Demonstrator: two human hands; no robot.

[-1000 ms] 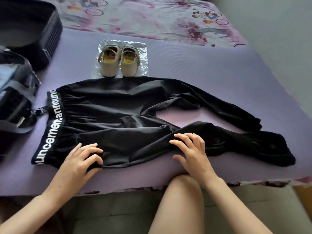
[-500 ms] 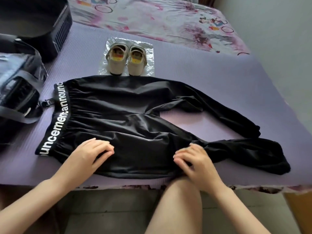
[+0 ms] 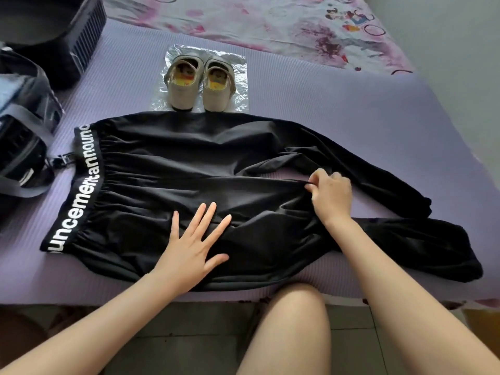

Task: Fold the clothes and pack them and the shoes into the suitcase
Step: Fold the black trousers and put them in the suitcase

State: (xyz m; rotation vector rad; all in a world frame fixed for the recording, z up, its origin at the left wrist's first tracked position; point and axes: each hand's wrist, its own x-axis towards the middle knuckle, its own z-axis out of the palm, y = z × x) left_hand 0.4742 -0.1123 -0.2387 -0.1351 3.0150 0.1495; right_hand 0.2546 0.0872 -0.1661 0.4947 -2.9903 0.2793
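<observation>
Black trousers [image 3: 189,163] with a white-lettered waistband lie spread on the purple mat [image 3: 324,104], waist to the left, legs to the right. My left hand [image 3: 193,246] lies flat with straight fingers on the near side of the seat. My right hand [image 3: 328,192] pinches the fabric at the crotch, where the two legs part. A pair of beige shoes [image 3: 200,86] stands on a clear plastic sheet just beyond the trousers. The open black suitcase [image 3: 54,31] sits at the far left corner.
A dark bag with grey straps [image 3: 24,147] lies at the left edge, its buckle touching the waistband. A patterned pink sheet [image 3: 270,20] covers the bed beyond the mat. My bare knee [image 3: 295,315] is at the mat's near edge.
My left hand slid right along the trousers and flattened out. My right hand moved up from the near leg to the crotch and pinched the cloth there.
</observation>
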